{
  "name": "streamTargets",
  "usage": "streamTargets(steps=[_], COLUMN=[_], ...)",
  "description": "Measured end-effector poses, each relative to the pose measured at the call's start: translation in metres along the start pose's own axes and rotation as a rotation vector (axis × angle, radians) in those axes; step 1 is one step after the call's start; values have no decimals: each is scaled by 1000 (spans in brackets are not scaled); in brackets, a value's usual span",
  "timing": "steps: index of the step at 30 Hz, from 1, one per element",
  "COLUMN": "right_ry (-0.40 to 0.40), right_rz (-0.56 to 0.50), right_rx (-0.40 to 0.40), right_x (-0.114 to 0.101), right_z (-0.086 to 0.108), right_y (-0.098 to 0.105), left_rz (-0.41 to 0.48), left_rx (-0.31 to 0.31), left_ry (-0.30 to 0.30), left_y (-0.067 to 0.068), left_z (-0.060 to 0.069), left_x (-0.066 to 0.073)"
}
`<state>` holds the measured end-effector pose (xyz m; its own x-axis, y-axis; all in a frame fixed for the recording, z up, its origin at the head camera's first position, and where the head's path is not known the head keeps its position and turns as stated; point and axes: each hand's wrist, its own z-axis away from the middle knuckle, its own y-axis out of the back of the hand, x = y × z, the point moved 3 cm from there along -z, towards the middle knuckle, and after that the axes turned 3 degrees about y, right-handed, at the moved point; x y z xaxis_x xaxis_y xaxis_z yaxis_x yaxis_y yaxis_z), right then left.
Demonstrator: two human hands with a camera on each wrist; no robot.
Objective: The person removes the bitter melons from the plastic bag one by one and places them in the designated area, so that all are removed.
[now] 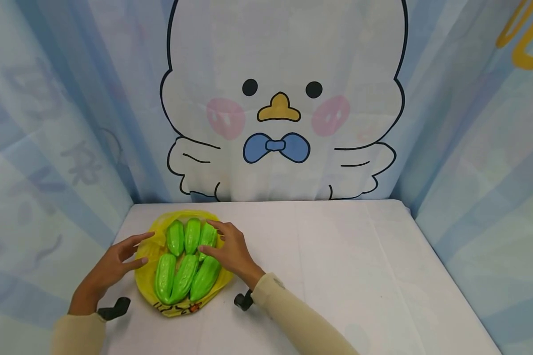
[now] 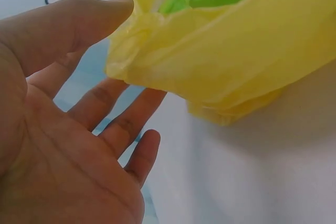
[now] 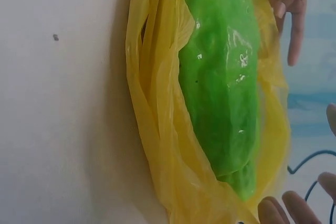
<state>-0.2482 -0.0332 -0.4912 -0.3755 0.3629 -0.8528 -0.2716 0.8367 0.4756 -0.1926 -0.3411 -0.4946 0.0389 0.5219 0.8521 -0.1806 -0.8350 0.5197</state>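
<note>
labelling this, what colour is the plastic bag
The bag is yellow with dark and red print, clearest in the head view.

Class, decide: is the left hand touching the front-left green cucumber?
Apart: the head view shows a strip of yellow bag between the left hand and the front-left green cucumber.

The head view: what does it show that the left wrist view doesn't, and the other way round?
Only the head view shows the right hand, the backdrop's blue bow tie and the green cucumbers laid out in two rows. Only the left wrist view shows the left hand from its creased palm side. Both show that hand, the yellow bag, some cucumber green inside it, and white tabletop.
</note>
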Motion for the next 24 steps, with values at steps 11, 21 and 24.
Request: streamTargets(steps=[11,21,24], right_ry=[-59,-109,-113], right_rz=[78,151,164], right_rx=[-13,-29,-17], right_x=[8,18,19], right_z=[-12,-22,-23], right_y=[-7,-15,-17], left_rz=[68,109,104], left_rx=[-53,-57,-49], left_ry=[72,79,74], left_y=[-2,0,0], left_z=[-1,0,0], left_x=[-7,-14,-14])
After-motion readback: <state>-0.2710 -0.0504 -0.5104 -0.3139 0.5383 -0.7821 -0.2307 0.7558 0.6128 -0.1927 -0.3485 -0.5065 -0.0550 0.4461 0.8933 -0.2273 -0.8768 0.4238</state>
